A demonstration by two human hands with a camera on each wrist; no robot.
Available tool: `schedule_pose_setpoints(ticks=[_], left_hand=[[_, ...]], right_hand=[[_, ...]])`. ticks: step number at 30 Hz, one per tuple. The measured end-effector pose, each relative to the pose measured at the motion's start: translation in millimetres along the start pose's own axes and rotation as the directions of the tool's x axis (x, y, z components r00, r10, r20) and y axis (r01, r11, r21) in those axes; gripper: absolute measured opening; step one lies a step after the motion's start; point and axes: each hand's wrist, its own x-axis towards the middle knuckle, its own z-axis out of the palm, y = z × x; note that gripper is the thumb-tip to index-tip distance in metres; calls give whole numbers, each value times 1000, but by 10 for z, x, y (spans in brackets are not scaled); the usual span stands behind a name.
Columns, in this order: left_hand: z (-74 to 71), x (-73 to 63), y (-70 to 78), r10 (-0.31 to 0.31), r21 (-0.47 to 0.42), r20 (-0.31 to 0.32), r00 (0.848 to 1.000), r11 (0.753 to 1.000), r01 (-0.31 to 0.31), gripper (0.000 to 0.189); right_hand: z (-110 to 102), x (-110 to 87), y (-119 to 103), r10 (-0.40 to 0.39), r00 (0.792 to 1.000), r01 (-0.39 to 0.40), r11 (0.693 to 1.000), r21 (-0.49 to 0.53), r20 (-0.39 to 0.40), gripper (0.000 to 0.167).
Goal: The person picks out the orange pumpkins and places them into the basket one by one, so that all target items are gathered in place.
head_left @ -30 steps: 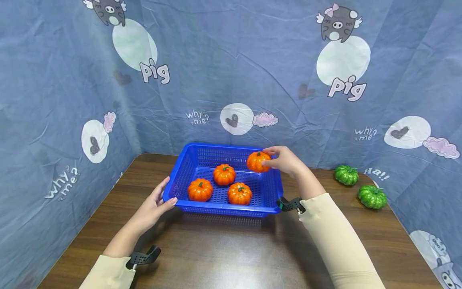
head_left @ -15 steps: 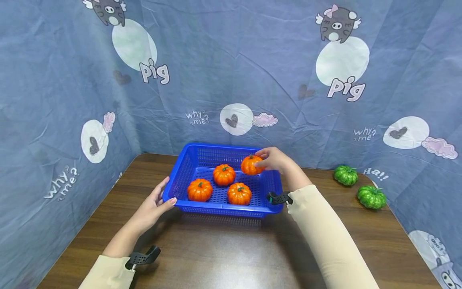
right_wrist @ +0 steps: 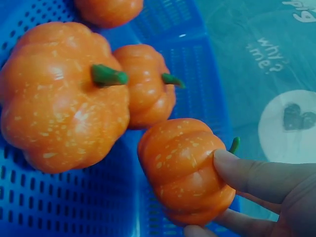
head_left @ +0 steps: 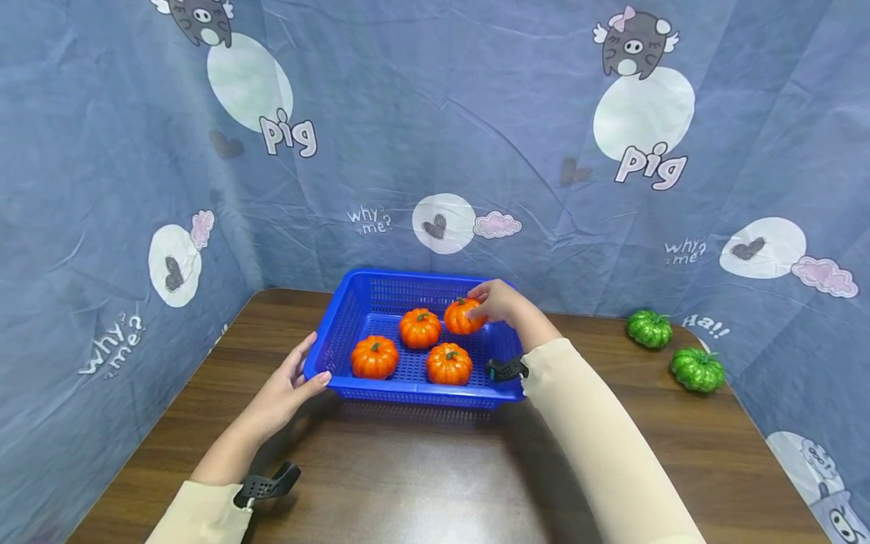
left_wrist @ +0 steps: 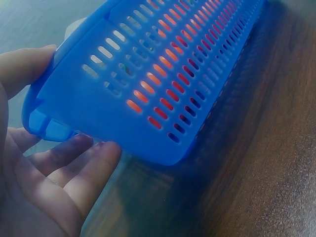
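Observation:
My right hand holds a small orange pumpkin between thumb and fingers, inside the back right part of a blue plastic basket. In the right wrist view the thumb presses on the held pumpkin near its green stem. Three more pumpkins sit on the basket floor: one at the front left, a back middle one and a front one. With my left hand I grip the basket's left front corner, thumb over the rim and fingers underneath.
Two green pumpkins lie at the right on the brown wooden table. A blue patterned cloth hangs behind and along both sides of the table.
My right hand has carried its pumpkin left and slightly down into the basket, nearer the back middle pumpkin. The left hand keeps its grip on the corner.

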Motion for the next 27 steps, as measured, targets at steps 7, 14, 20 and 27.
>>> schedule_pose_setpoints(ticks=[7,14,20,27], left_hand=[[2,0,-8,10,-10,3,1000,1000,-10,82],[3,-8,6,11,-7,5,1000,1000,-11,81],[8,-4,-4,18,-15,5,1000,1000,-18,82],[-4,-2,-10,8,-1,-1,1000,1000,-8,82]], right_hand=[[47,61,83,17,999,-19,998,-67,-28,47],[75,85,75,30,999,-31,995,-96,-10,47],[131,127,127,26,1000,-27,995,-97,-17,46],[177,169,182,17,1000,-17,999,-45,-6,47]])
